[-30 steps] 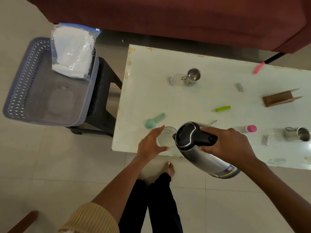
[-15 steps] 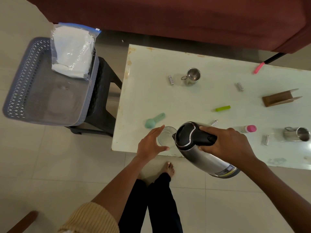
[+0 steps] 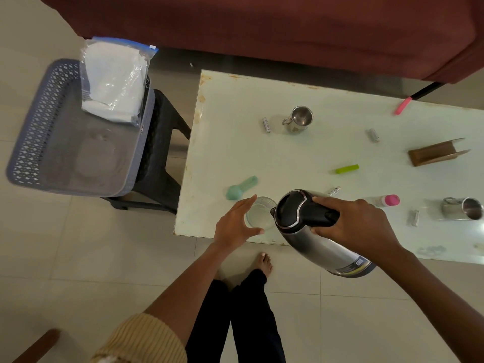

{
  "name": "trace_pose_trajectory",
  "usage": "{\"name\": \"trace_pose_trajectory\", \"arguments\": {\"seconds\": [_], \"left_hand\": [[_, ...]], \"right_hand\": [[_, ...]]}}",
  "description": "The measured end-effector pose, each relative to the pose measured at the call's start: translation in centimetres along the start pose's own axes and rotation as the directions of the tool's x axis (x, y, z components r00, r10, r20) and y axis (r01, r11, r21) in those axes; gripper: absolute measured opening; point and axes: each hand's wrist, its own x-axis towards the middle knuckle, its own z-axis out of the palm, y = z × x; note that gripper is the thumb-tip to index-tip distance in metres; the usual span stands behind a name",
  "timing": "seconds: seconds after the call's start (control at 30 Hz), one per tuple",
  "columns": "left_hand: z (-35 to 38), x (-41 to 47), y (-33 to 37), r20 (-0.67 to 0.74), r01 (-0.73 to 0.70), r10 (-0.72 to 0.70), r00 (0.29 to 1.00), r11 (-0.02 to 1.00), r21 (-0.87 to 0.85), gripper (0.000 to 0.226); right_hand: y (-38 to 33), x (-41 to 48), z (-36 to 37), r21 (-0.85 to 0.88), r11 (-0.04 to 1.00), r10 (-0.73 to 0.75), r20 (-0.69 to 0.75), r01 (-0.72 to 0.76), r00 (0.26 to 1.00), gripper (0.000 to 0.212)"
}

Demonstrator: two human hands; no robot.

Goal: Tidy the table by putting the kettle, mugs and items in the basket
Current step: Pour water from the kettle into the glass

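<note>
My right hand [image 3: 353, 225] grips the black handle of a steel kettle [image 3: 314, 231], which is tilted with its spout over a clear glass [image 3: 260, 213] at the table's front edge. My left hand [image 3: 235, 224] holds the glass from the left, thumb and fingers around its side. A steel mug [image 3: 300, 119] stands at the table's middle back, and another steel mug [image 3: 463, 208] lies on its side at the right. The grey basket [image 3: 39, 132] sits on a dark stool to the left of the table, with a white bag [image 3: 114, 79] leaning in its far corner.
On the white table [image 3: 235, 153] lie a mint scoop [image 3: 241, 188], a green marker [image 3: 347, 169], a pink marker [image 3: 402, 106], a pink-capped bottle [image 3: 387, 200], several batteries and a wooden holder [image 3: 437, 153]. A maroon sofa [image 3: 262, 27] runs behind.
</note>
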Motion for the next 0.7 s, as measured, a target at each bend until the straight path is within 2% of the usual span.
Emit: {"name": "trace_pose_trajectory", "arguments": {"seconds": [0.7], "left_hand": [[0.14, -0.01, -0.1, -0.001, -0.013, 0.013, 1.0, 1.0, 0.009, 0.091]], "right_hand": [[-0.22, -0.02, -0.15, 0.011, 1.0, 0.027, 0.029, -0.028, 0.999, 0.056]]}}
